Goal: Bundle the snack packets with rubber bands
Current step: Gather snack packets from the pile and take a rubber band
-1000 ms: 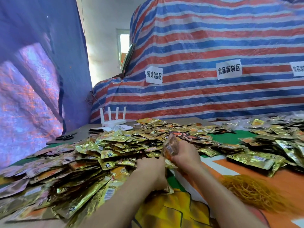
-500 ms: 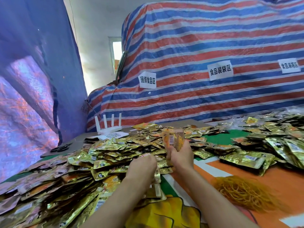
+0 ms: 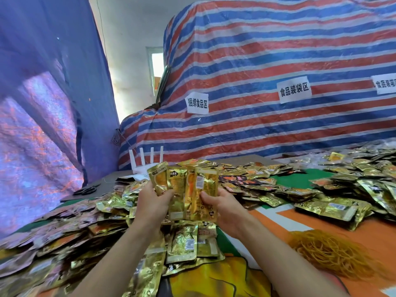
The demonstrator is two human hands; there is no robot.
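A big sheet with red, blue and white stripes [image 3: 267, 56] hung over something tall at the back. Three white paper signs with black writing were stuck on it: a left sign [image 3: 197, 103], a middle sign [image 3: 294, 89] and a right sign [image 3: 385, 83] cut off by the edge. A blue sheet [image 3: 42, 82] hung on the left, and light glowed through it. Between the sheets was a white wall [image 3: 128, 39] with a small bright window [image 3: 157, 65]. A white box with four sticks [image 3: 145, 161] stood on the table [image 3: 246, 160], near black scissors [image 3: 85, 190].
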